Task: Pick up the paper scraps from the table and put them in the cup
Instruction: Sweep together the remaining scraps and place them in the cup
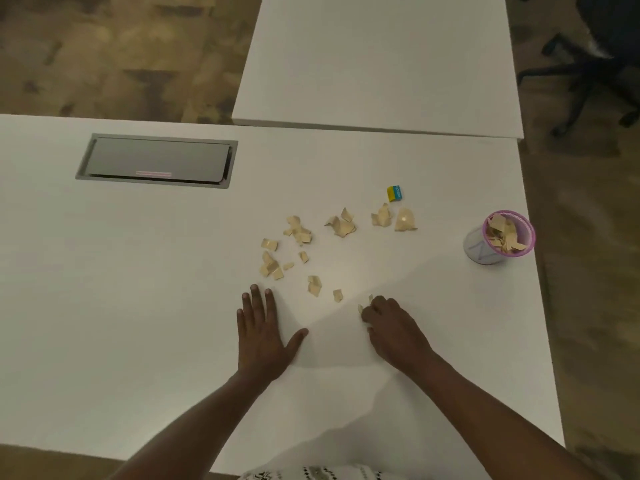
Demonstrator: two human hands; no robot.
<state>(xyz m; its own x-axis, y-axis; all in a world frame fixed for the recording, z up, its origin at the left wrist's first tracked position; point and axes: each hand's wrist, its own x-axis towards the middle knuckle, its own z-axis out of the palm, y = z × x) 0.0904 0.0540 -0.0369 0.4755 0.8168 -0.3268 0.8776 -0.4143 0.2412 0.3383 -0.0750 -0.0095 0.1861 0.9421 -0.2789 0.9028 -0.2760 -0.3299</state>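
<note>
Tan paper scraps (341, 225) lie mid-frame on the table (138, 271). Left hand (265, 336) rests flat, fingers straight; right hand (391, 329), fingers curled, pinches several scraps.

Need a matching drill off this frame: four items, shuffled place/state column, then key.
Items
1. pink-rimmed mesh cup
2. small yellow-and-blue block
3. left hand
4. right hand

Place or state
A. fingers curled on tan paper scraps
B. flat on the white table, fingers straight
C. near the table's right edge, scraps inside
D. just beyond the farthest loose scraps

Pairs: 1-C, 2-D, 3-B, 4-A
</note>
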